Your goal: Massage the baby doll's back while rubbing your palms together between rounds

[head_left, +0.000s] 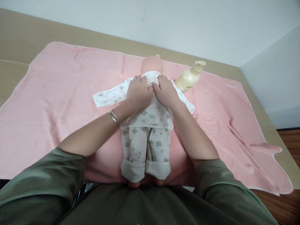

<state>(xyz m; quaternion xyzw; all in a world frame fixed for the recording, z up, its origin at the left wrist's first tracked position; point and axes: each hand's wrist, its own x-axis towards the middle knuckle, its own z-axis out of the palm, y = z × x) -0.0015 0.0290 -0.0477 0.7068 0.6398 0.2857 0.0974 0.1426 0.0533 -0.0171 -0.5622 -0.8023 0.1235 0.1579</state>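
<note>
Your left hand [139, 92] and your right hand [167, 92] lie side by side, palms down, on the chest of a baby doll [152, 64], thumbs near each other but apart. Fingertips rest at the collar [152, 75] of its white printed shirt [150, 118]; whether they pinch the cloth, you cannot tell from this view. Two thin bracelets [114, 117] circle your left wrist.

The doll is stretched out in front of you, head away, feet [134, 184] toward you. Dressing looks well advanced: the shirt covers the torso, and matching trousers [158, 143] are on both legs, cuffs [133, 170] folded up above bare feet. The neckline overlaps under your fingers and seems the part being settled; any fastening is hidden. Both sleeves [109, 97] reach outward, with no doll hand showing.

Just beyond the sleeve on your right is a cream pump bottle [188, 78]. A pink blanket [77, 78] lies under everything, on a wooden table [28, 28] against a pale wall [187, 25].
</note>
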